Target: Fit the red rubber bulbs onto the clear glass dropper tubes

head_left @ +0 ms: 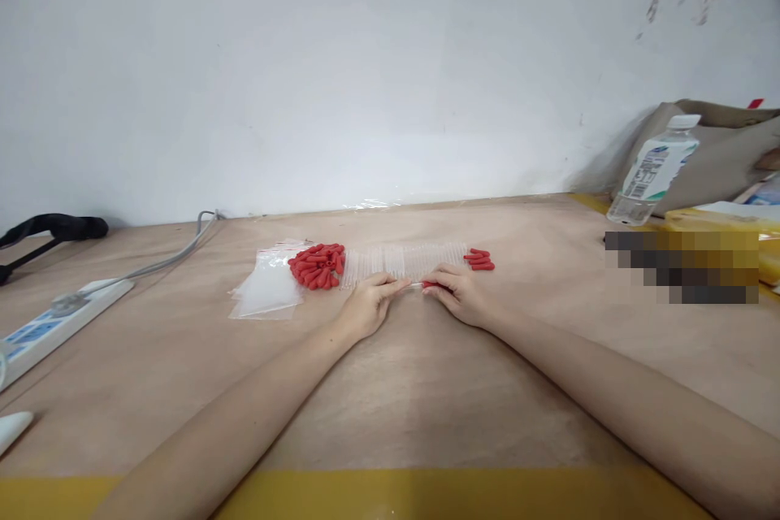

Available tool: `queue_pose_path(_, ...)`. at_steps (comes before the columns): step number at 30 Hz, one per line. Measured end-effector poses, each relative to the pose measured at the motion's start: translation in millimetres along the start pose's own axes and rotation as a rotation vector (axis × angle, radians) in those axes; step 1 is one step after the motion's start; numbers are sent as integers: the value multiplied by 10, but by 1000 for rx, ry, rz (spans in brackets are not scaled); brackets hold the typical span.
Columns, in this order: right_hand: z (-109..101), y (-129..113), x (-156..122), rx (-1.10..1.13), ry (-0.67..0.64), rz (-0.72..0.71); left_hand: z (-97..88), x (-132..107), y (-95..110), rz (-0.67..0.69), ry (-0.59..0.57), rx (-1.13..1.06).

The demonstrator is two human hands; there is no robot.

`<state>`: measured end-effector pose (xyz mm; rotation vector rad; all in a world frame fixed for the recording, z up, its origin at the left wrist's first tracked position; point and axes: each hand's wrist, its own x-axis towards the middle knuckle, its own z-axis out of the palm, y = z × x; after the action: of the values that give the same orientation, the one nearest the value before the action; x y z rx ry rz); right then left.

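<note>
A row of clear plastic tubes (405, 260) lies across the middle of the table. My left hand (367, 305) pinches the near end of one clear tube at the row's front edge. My right hand (458, 293) is closed on a small red cap (428, 284), held against that tube's end. A pile of red caps (318, 265) sits left of the row. A few more red caps (480, 260) lie at its right end. Flat clear plastic bags (268, 290) lie left of the pile.
A white power strip (58, 318) with a grey cable (164, 260) lies at the left, a black strap (42, 231) behind it. At the right stand a water bottle (653, 171), a brown bag (719, 154) and yellow boxes (719, 221).
</note>
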<state>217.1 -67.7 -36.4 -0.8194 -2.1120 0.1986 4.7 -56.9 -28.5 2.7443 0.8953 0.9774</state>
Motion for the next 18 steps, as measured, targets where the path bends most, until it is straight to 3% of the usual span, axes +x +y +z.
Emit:
queue_pose_path(8,16,5,-36,-79,-9,-48,15,-21,-42,42,-20,54)
queue_pose_path(18,60,60,-63,-230,-17,-113,-6,4,52,106,-102,333)
